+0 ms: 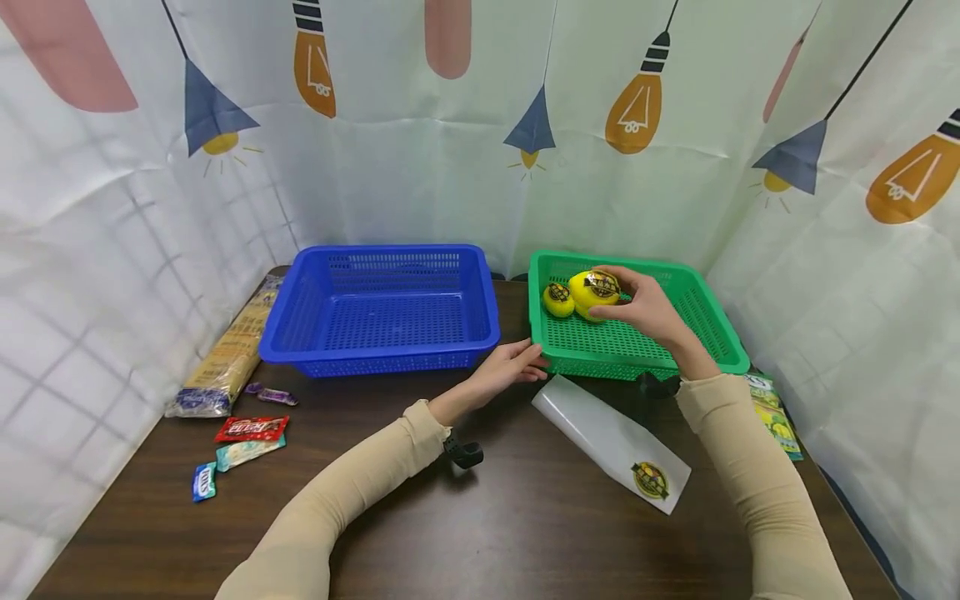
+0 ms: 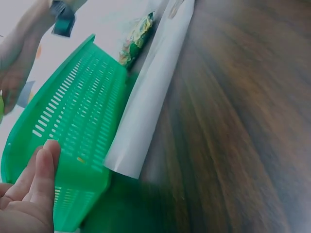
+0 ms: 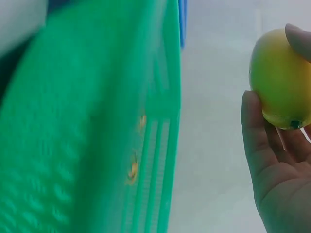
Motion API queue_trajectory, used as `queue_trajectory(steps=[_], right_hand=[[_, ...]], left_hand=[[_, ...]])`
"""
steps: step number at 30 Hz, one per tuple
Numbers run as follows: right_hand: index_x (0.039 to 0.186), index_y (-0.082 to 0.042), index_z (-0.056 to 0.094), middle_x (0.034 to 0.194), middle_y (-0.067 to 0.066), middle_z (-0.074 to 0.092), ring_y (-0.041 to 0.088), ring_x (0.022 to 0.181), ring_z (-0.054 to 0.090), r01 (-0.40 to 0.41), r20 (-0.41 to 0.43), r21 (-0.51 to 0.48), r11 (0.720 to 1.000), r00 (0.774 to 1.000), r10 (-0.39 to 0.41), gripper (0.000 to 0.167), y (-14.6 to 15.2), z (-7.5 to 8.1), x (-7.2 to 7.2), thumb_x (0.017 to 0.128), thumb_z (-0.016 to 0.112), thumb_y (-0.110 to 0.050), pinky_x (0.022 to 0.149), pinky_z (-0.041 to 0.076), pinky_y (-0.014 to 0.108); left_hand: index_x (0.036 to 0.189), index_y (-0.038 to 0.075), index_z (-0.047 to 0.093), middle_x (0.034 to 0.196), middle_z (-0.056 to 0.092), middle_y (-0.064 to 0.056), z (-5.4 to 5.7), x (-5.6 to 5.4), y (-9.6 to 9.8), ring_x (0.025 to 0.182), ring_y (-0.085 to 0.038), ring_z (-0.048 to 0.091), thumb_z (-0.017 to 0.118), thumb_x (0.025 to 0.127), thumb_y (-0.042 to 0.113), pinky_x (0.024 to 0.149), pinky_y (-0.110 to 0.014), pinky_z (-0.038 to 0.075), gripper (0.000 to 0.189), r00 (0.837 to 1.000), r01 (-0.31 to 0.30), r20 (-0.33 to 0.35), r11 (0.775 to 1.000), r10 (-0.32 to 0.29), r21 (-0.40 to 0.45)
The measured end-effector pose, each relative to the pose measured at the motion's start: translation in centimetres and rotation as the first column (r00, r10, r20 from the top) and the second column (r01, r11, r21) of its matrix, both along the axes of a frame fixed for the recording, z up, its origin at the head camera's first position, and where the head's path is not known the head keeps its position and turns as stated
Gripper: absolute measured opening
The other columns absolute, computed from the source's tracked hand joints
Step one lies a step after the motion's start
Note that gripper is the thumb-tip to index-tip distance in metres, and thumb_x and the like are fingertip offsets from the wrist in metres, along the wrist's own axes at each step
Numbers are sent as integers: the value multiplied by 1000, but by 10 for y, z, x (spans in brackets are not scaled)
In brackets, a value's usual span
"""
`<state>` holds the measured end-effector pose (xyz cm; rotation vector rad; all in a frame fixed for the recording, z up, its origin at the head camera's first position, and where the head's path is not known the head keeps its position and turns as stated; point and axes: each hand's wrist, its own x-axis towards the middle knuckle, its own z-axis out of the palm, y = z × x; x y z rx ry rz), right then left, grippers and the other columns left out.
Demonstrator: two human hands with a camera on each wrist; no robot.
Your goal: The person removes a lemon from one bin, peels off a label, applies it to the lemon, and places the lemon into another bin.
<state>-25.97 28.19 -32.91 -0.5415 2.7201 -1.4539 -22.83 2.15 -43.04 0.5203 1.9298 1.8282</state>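
A yellow lemon (image 1: pixel 594 287) with a dark printed label is held by my right hand (image 1: pixel 643 307) over the green basket (image 1: pixel 720 333). In the right wrist view the thumb and fingers hold the lemon (image 3: pixel 279 80) from opposite sides. Another labelled lemon (image 1: pixel 558 301) lies in the basket's left end, and more yellow fruit shows just under the held one. My left hand (image 1: pixel 504 369) is at the basket's front left corner. In the left wrist view its extended fingers (image 2: pixel 44 167) lie against the green wall.
A blue basket (image 1: pixel 397 354) stands left of the green one. In front lies a white plastic wrapper (image 1: pixel 600 433) with a round label. A long yellow package (image 1: pixel 232 358), a red snack packet (image 1: pixel 252 428) and small sweets lie left; a green packet (image 1: pixel 774 417) lies right.
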Motion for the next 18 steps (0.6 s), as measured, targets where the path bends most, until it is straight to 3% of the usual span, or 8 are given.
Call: queue_trajectory(steps=[5, 12, 15, 18], right_hand=[[148, -18, 46, 141, 7, 54, 11, 117, 52, 86, 45, 23, 996, 995, -87, 66, 21, 3, -36, 89, 76, -23, 85, 49, 18], [153, -19, 37, 142, 10, 50, 14, 113, 51, 173, 117, 44, 984, 977, -177, 73, 37, -2, -66, 91, 73, -31, 88, 47, 23], [155, -17, 34, 147, 15, 45, 19, 116, 50, 229, 140, 46, 972, 962, -233, 75, 43, -9, -75, 92, 72, -33, 90, 48, 26], [155, -13, 33, 149, 19, 43, 27, 121, 48, 324, 164, 58, 944, 930, -330, 76, 49, -21, -81, 92, 71, -34, 95, 50, 36]], left_hand=[[142, -1, 49, 132, 63, -28, -1, -5, 10, 109, -28, 70, 40, 108, 35, 101, -40, 55, 50, 1000, -27, -3, 1000, 27, -4], [135, -4, 54, 127, 65, -28, -4, -9, 14, 106, -27, 72, 41, 108, 30, 96, -35, 57, 45, 998, -64, 13, 998, 64, 6], [136, -5, 54, 127, 66, -28, -2, -9, 15, 112, -30, 70, 41, 108, 27, 98, -35, 56, 44, 998, -65, 9, 998, 65, 15], [138, -6, 51, 129, 65, -28, -2, -8, 16, 116, -31, 67, 40, 109, 26, 100, -34, 55, 45, 998, -55, 0, 998, 55, 18]])
